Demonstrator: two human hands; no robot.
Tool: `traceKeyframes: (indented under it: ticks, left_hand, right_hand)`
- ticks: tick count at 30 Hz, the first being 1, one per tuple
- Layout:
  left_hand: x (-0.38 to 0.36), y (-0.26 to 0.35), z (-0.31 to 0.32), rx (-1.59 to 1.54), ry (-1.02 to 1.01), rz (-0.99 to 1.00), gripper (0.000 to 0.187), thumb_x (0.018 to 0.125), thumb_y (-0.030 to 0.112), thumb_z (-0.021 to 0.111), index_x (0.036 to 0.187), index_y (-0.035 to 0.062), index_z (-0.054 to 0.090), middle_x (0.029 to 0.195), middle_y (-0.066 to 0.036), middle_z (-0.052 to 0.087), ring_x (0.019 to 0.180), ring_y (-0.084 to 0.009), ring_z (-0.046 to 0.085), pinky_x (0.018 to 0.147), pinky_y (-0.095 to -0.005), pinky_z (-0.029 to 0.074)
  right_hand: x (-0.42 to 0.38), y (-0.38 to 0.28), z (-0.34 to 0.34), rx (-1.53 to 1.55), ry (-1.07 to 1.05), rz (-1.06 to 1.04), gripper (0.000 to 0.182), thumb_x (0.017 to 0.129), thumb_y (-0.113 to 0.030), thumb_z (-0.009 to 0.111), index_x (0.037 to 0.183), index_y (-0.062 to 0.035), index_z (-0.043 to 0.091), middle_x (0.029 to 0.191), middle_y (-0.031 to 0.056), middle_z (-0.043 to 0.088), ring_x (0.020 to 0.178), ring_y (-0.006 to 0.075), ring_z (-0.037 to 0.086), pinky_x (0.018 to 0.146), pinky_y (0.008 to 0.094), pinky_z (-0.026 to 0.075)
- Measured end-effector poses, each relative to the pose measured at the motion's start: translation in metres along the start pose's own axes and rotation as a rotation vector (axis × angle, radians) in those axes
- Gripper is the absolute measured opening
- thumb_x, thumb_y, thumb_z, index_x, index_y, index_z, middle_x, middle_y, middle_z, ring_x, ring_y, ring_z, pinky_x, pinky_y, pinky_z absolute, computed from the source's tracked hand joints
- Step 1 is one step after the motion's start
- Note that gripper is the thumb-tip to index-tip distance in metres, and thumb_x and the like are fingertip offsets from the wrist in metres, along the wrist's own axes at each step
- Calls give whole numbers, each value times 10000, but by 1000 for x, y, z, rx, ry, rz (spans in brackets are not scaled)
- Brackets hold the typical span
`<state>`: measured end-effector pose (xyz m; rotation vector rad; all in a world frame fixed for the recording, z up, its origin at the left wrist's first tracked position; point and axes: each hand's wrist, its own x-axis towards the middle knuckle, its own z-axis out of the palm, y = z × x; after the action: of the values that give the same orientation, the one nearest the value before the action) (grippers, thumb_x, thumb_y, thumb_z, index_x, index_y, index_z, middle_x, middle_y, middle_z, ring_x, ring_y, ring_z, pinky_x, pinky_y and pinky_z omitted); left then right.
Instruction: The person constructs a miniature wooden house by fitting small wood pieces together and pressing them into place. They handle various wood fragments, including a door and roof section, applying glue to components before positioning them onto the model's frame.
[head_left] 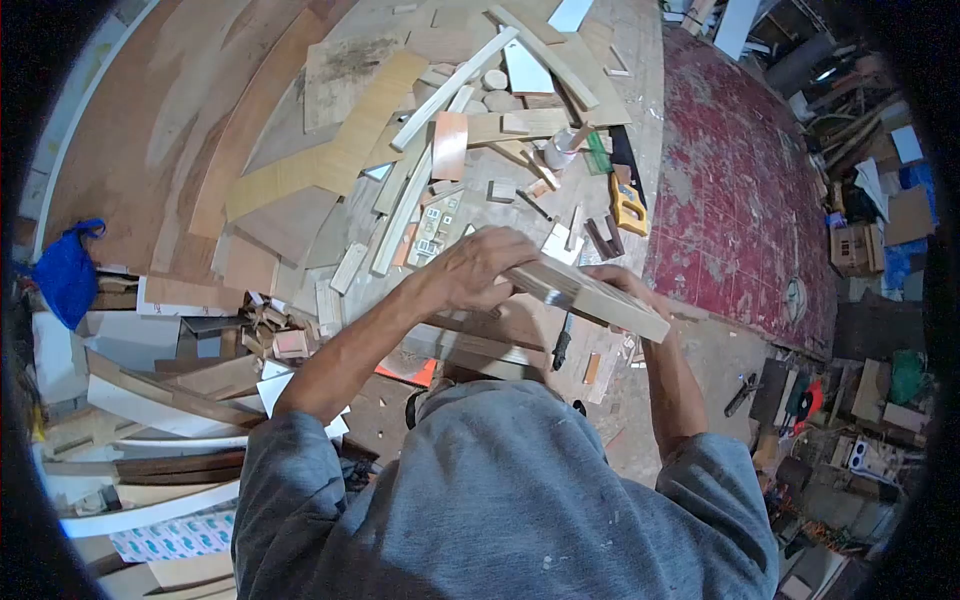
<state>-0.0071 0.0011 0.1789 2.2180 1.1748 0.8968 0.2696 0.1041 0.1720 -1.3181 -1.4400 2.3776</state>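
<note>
A pale wooden piece [620, 312], built of strips and looking like a small frame, is held up above the near edge of the workbench, slanting down to the right. My left hand [487, 262] is closed around its left end, fingers curled underneath. On the far side, my right hand [632, 284] grips it too, with most of those fingers hidden behind the wood. Below it, a tool with a black handle [562, 350] lies near the bench edge. A wooden board [480, 345] lies under my left forearm.
A yellow-handled saw [629, 208], a whitish pot [560, 150] and a brown channel-shaped piece [604, 238] lie beyond my hands. Wood strips [455, 85] and offcuts cover the bench. Stacked boards [170, 400] stand at left; a worn red surface [735, 190] is at right.
</note>
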Motion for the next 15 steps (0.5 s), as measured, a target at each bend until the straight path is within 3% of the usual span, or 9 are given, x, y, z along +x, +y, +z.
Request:
traceKeyframes:
  ticks: [1,2,3,5,7,9,11,12,15]
  left_hand:
    - [-4,-1,3,-1,-4,13,512,682,119,687,1169,-15,606,1123,-193,626,1071,-371,589,956,-456,454]
    - [-9,-2,5,-71,-10,-80,500,689,115,703,1161,-19,608,1101,-189,637,1026,-364,611,922,-436,482]
    - [-13,-4,10,-141,-17,-178,489,696,110,720,1153,-23,611,1079,-186,647,981,-358,633,888,-415,510]
    - [-26,-14,30,-194,56,-217,436,759,152,757,1130,-37,630,993,-148,686,886,-267,671,804,-354,539]
    - [-41,-23,48,-576,127,-691,443,793,255,775,1095,-49,661,941,-128,710,836,-189,673,745,-317,522]
    - [-56,-39,77,-709,189,-738,432,807,267,769,1093,-44,673,945,-119,712,829,-168,662,741,-304,521]
    - [-64,-52,104,-981,313,-814,415,835,290,757,1088,-34,697,952,-101,714,815,-126,642,733,-280,517]
    - [-66,-52,112,-1019,321,-857,412,822,302,762,1048,-38,708,954,-99,712,818,-138,647,740,-278,511]
    - [-74,-66,135,-1053,287,-992,426,801,317,771,1019,-43,711,938,-108,709,834,-150,649,771,-282,502]
  right_hand:
    - [10,12,-4,175,14,44,369,923,-239,592,1205,0,603,966,87,696,650,124,652,613,234,540]
    - [22,24,-24,179,-39,227,415,947,-286,552,1238,10,573,1007,111,680,621,104,623,531,205,508]
    - [36,75,-54,376,-281,111,445,977,-352,489,1219,11,577,896,132,683,553,92,593,429,180,450]
    - [25,69,-38,425,-213,97,511,1004,-438,421,1188,11,581,729,130,655,474,88,548,370,177,406]
    - [16,71,-28,499,-257,88,530,1007,-466,407,1168,6,587,658,107,620,439,90,512,355,182,378]
    - [13,71,-19,582,-293,81,551,1011,-494,393,1149,0,593,586,85,585,405,92,476,339,186,351]
    - [13,72,-11,302,-11,139,554,999,-558,389,897,-66,624,510,55,501,366,108,388,341,210,288]
    - [22,86,-13,248,105,149,515,1003,-537,406,992,-60,598,547,-4,478,405,81,378,381,220,234]
    - [48,111,-25,58,169,149,470,987,-555,439,866,-125,584,614,-19,464,503,92,390,481,232,303]
